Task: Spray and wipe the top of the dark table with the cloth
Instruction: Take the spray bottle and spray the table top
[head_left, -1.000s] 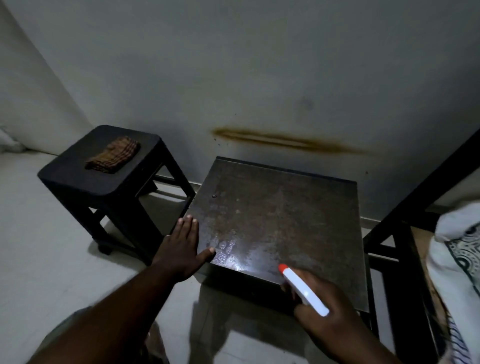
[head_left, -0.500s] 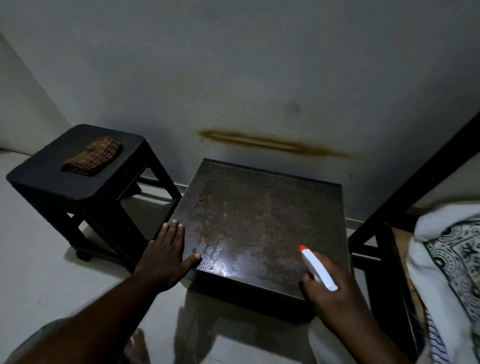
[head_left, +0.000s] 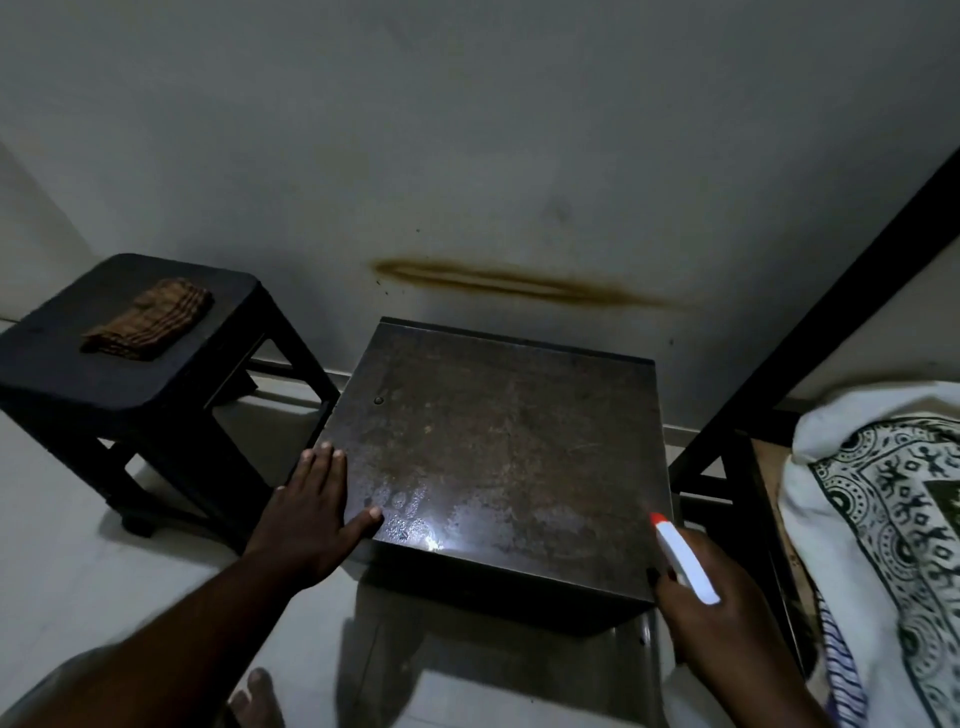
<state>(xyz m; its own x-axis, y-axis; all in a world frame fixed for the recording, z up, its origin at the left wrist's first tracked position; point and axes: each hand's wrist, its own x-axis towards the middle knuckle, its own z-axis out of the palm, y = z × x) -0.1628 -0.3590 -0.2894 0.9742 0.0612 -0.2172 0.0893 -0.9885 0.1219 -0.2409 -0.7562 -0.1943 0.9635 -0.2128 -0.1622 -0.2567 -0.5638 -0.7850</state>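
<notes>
The left hand (head_left: 306, 519) lay flat with straight fingers on the near left corner of the dark table (head_left: 498, 441), its thumb spread onto the tabletop and the fingertips pointing along the left edge. Just right of the thumb, a patch of wet droplets (head_left: 410, 525) glistened on the surface. The right hand (head_left: 722, 608) was curled around a white spray bottle (head_left: 685, 564), whose red nozzle (head_left: 657, 518) pointed toward the table's near right corner; the bottle's body below the hand was hidden. Well beyond the left fingertips and further left, the folded brown checked cloth (head_left: 148, 327) rested on a black stool (head_left: 124, 384), apart from both hands. Past the table, a brown streak (head_left: 519, 283) marked the wall. To the right of the right hand stood a dark frame (head_left: 727, 467) bearing patterned white fabric (head_left: 883, 519). A bare foot (head_left: 257, 696) showed below the left forearm.
</notes>
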